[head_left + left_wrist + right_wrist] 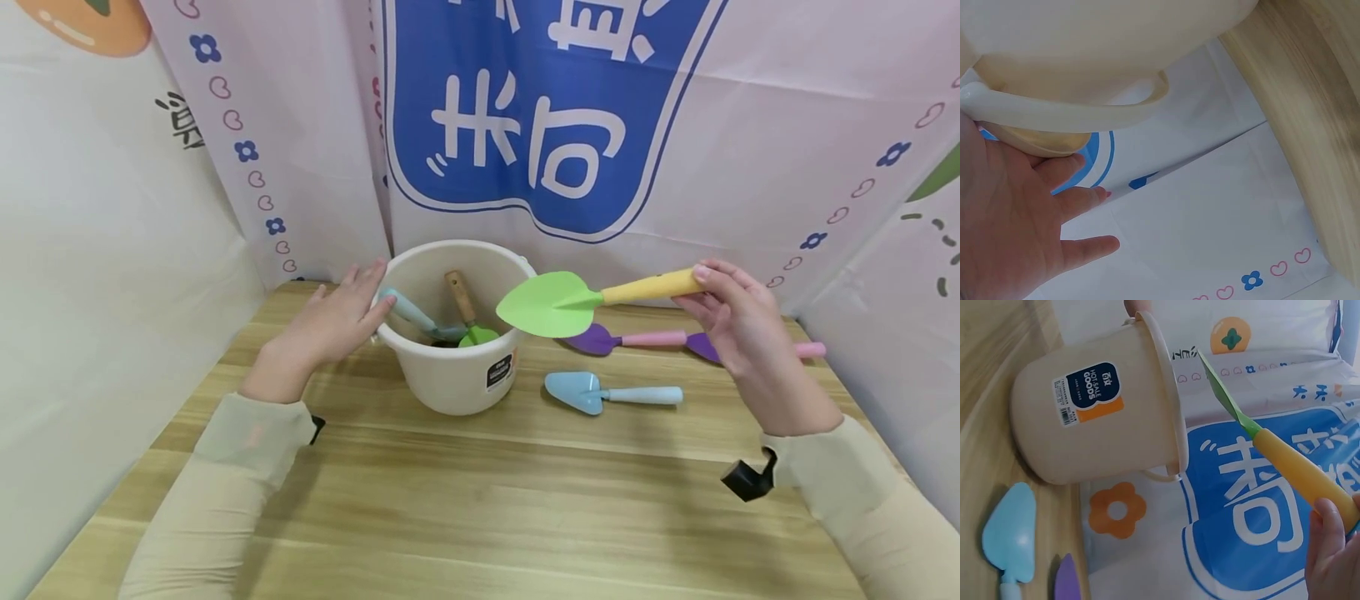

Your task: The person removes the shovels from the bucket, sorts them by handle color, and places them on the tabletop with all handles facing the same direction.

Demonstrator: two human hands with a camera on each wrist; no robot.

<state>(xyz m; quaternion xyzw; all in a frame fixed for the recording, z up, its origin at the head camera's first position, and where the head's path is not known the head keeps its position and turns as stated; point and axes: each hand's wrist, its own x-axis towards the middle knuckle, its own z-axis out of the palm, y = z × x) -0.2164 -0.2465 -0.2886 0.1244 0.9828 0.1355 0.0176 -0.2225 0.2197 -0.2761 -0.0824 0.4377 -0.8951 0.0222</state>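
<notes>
A green-bladed trowel [551,307] with a yellow handle is pinched near its handle end by my right hand [738,317]. It hangs in the air, its blade beside the right rim of the cream bucket [450,383]. My left hand [337,312] rests on the bucket's left rim with fingers extended; the left wrist view shows the palm [1016,219] close to the bucket's handle [1066,112]. Inside the bucket lean a trowel with a light blue handle [408,310] and one with a wooden handle [461,296] and green blade.
A light blue trowel [576,392] lies on the wooden table [480,508] right of the bucket. Behind it are two purple trowels with pink handles [654,338], one partly hidden by my right hand. A printed cloth [315,150] hangs behind the table.
</notes>
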